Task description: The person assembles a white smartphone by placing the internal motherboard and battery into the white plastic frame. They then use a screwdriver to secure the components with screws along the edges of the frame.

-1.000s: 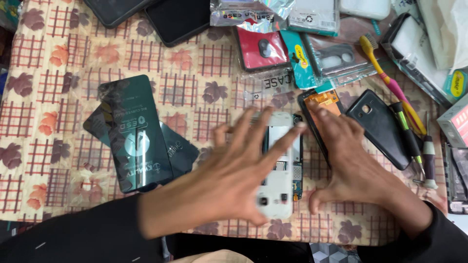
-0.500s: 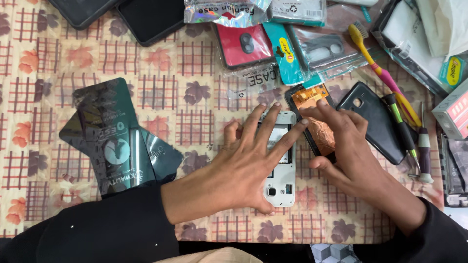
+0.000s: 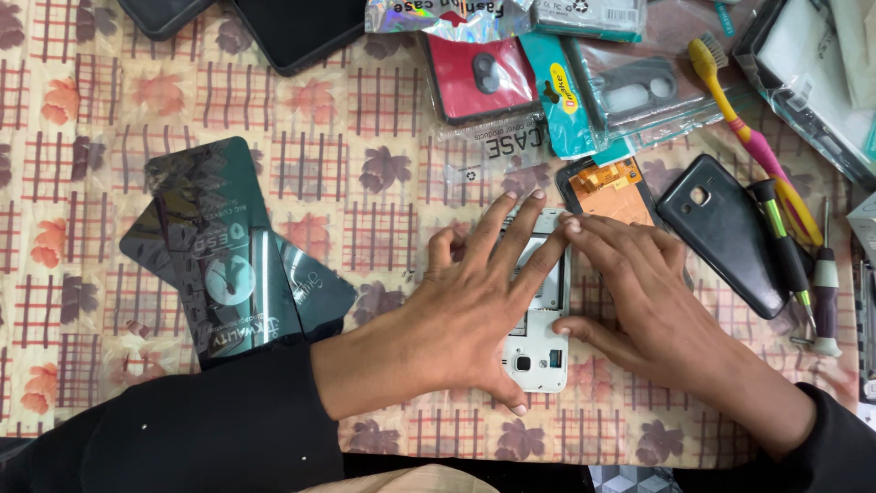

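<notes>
Both black-sleeved arms come in from the near edge. Left hand (image 3: 465, 315) lies flat, fingers (image 3: 493, 228) spread wide, palm down over the opened white phone body with its back cover off (image 3: 538, 351); half a second ago the same hand covered it, but the view has since drawn closer and the phone sits more central. Right hand (image 3: 652, 306) rests just beside, fingers together and extended, tips touching the phone's upper right edge, thumb at its right side; earlier those tips were over the orange-backed screen part, now lower. The phone lies lengthwise near mid-desk, lower end showing a camera hole and small ports, inner metal frame visible between the left fingers. Desk (image 3: 119, 110) wears a checked leaf-print cloth. Left of the hands: dark green screen-protector packets (image 3: 224, 265), overlapped. Just beyond the right fingers: black display part with orange flex backing (image 3: 607, 187). Right: black plastic back cover (image 3: 730, 233), screwdrivers (image 3: 785, 246). Farther: yellow-and-pink toothbrush (image 3: 739, 119), red phone case in clear wrap (image 3: 479, 78).
</notes>
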